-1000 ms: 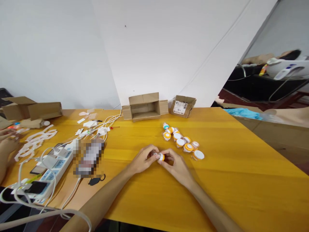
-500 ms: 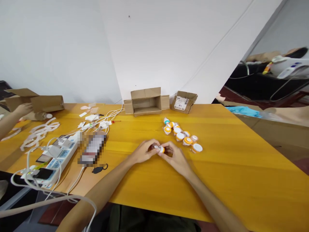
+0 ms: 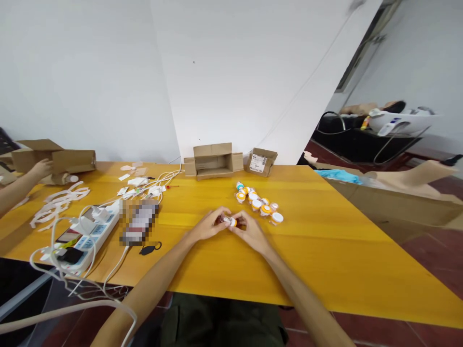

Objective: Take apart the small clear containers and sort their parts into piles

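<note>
Over the middle of the yellow table (image 3: 325,250), my left hand (image 3: 209,225) and my right hand (image 3: 249,232) meet around one small bottle (image 3: 229,221) with a white and orange cap. The left fingers pinch its body, the right fingers close on the cap end. Just beyond the hands lies a cluster of several similar small bottles (image 3: 257,202) with white and orange caps.
An open cardboard box (image 3: 213,161) and a labelled parcel (image 3: 260,162) stand at the table's back edge. A power strip (image 3: 87,233), white cables, a phone and paper strips crowd the left side. Another person's hand (image 3: 40,168) touches a box at far left.
The view has shifted, so everything sits a little further left in the frame. My hands stay closed on the same small bottle. The other person's hand reached the box at far left.
</note>
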The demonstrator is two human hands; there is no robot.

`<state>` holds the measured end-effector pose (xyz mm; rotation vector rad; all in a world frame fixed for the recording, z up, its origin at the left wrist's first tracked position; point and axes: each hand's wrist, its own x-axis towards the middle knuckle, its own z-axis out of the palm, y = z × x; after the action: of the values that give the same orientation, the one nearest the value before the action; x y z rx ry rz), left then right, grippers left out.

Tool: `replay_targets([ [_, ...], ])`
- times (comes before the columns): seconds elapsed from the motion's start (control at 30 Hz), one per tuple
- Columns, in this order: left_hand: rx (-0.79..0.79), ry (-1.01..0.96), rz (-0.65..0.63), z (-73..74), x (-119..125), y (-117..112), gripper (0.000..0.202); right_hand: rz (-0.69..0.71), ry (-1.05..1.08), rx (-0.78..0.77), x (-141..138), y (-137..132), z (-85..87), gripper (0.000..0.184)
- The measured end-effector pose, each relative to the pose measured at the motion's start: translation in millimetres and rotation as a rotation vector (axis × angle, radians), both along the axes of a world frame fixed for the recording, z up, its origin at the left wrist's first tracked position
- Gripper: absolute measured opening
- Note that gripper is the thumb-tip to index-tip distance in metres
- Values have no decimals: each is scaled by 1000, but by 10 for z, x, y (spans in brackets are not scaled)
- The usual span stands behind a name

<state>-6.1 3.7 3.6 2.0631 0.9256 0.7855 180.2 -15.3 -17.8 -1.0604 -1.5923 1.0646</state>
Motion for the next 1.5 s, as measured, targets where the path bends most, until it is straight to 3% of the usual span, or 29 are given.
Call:
replay_targets([
  [0.1,-13,-10,-18,-17,5,11,43,10,-11,15,3,5,0,27],
  [0.3,-5,52,73,0,20,1,39,28,-15,13,-2,-20,34,28],
  [0.47,53,65,42,32,-6,-27,34,11,0,1,3,-21,26,29],
  [0.77,-31,-26,50,-11,16,16,27,11,-8,25,12,-17,9,22],
  [1.0,6,-98,169,25,-5,23,24,-35,9,-5,14,-10,-22,25],
  [1.27,167,-48,506,79,-185,263,11,-66,15,-5,12,-17,-22,23],
  [1.37,159,83,500,70,-237,362,2,-70,7,0,9,-19,-18,23],
  [1.5,143,191,466,43,-241,409,7,-64,12,-19,1,-22,-5,22],
])
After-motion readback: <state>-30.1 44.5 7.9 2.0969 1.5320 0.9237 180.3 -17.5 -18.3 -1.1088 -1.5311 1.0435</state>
